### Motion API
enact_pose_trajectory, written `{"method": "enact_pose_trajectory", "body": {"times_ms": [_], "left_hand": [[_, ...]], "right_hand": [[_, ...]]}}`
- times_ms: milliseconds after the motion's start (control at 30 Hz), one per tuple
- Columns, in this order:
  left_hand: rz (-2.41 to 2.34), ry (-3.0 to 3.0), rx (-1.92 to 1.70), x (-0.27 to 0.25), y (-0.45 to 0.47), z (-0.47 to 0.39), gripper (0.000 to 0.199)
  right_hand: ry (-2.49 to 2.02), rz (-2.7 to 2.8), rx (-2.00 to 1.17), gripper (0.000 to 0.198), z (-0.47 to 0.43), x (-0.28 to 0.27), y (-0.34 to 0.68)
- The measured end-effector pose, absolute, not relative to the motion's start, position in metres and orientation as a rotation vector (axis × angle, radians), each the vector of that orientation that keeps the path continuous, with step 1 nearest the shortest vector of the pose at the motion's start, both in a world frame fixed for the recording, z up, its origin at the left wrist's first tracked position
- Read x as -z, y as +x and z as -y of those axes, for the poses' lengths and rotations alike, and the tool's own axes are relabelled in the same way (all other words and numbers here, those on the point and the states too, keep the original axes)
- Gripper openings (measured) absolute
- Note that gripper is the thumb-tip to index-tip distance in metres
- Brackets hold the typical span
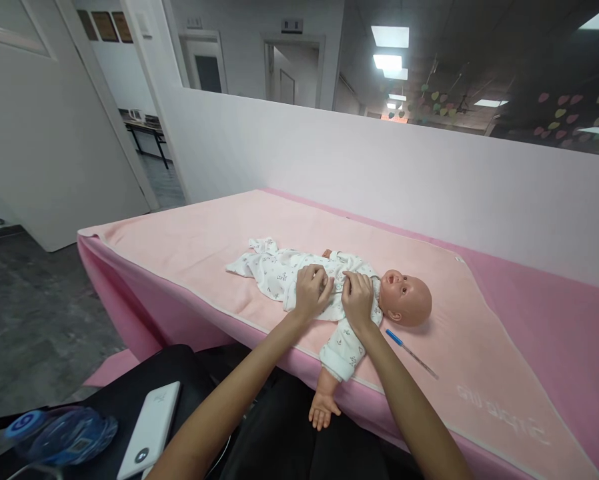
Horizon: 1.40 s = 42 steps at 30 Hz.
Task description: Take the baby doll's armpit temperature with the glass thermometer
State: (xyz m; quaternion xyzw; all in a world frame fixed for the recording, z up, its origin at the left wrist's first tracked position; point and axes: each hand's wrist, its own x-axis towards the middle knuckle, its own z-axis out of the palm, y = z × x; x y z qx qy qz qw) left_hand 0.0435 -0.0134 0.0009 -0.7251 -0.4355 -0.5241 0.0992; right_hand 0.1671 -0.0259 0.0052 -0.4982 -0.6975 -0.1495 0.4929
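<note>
A baby doll (409,300) lies on its back across the table, its head to the right. It wears a white printed baby garment (274,272) that spreads out past its legs to the left. My left hand (311,291) rests on the garment over the doll's belly, fingers curled and pinching the cloth. Close beside it, my right hand (358,296) is at the chest with bent fingers closed on the garment's front. The fingertips partly hide what they grip. One doll arm (325,400) hangs over the table's near edge, below my right wrist.
A thin stick with a blue end (404,347) lies near the doll's head. The pink table cover (179,247) drapes over the edge. At lower left, a white power bank (152,427) and a water bottle (64,433) lie on a black seat. A white wall (329,160) stands behind.
</note>
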Motion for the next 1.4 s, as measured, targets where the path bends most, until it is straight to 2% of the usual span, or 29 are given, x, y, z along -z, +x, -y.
{"method": "enact_pose_trajectory", "body": {"times_ms": [333, 533, 667, 767, 900, 1133, 1300, 1400], "left_hand": [[1.153, -2.369, 1.470, -0.005, 0.042, 0.016, 0.007], [1.232, -2.443, 1.550, -0.004, 0.032, 0.014, 0.025], [1.162, -2.487, 1.424, -0.005, 0.015, 0.011, 0.036], [1.185, -2.475, 1.372, -0.005, -0.002, 0.008, 0.032], [1.369, -2.352, 1.516, -0.003, -0.015, 0.003, 0.018], [1.362, -2.136, 1.536, -0.001, -0.012, 0.002, 0.019], [1.077, -2.292, 1.381, -0.002, 0.002, 0.010, 0.027], [1.097, -2.334, 1.383, -0.001, 0.007, 0.011, 0.029]], "right_hand": [[-1.306, 1.649, 0.360, 0.022, 0.025, -0.003, 0.168], [-1.321, 1.664, 0.391, 0.026, 0.025, -0.004, 0.168], [-1.320, 1.607, 0.392, 0.028, 0.025, -0.005, 0.168], [-1.303, 1.582, 0.399, 0.030, 0.025, -0.004, 0.170], [-1.271, 1.618, 0.468, 0.029, 0.028, -0.004, 0.169], [-0.996, 2.054, 0.596, 0.020, 0.030, -0.013, 0.147], [-1.036, 2.019, 0.563, 0.020, 0.025, -0.013, 0.141], [-1.082, 1.966, 0.570, 0.021, 0.025, -0.010, 0.143]]}}
